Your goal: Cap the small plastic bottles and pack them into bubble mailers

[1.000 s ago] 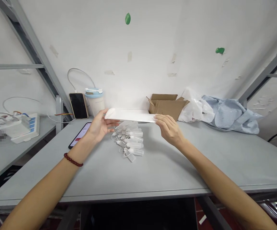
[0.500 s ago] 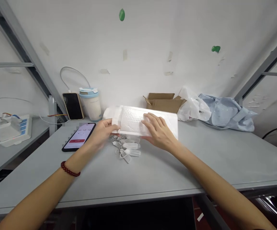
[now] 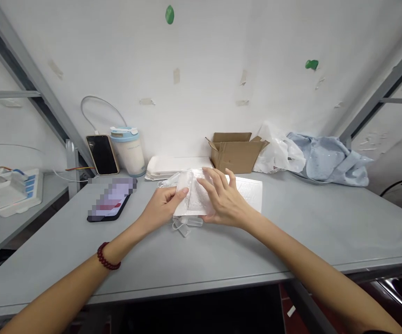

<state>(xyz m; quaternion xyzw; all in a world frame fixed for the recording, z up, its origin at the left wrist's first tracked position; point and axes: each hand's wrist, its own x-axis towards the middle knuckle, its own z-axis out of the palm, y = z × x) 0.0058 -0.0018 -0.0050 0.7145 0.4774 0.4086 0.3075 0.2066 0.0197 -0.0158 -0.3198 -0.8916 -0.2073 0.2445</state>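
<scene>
A white bubble mailer (image 3: 251, 192) is held above the table, lying crosswise between my hands. My left hand (image 3: 162, 206) pinches its flap end, thumb on top. Over the middle of the mailer, my right hand (image 3: 227, 199) curves its spread fingers across the front, with the thumb at the lower edge. Small clear plastic tubes with white loops (image 3: 187, 225) lie on the table under the mailer, which partly hides them. Behind it is a stack of white mailers (image 3: 183, 163).
An open cardboard box (image 3: 241, 155), a white plastic bag (image 3: 277, 150) and blue cloth (image 3: 326, 157) stand along the wall. To the left are a lidded cup (image 3: 129, 150), an upright phone (image 3: 102, 155) on a cable, a flat phone (image 3: 112, 199) and a power strip (image 3: 23, 192).
The mailer has moved down and toward me, uncovering the stack behind and covering more of the tubes. My left hand has shifted right along with it; the right fingers have lifted and spread.
</scene>
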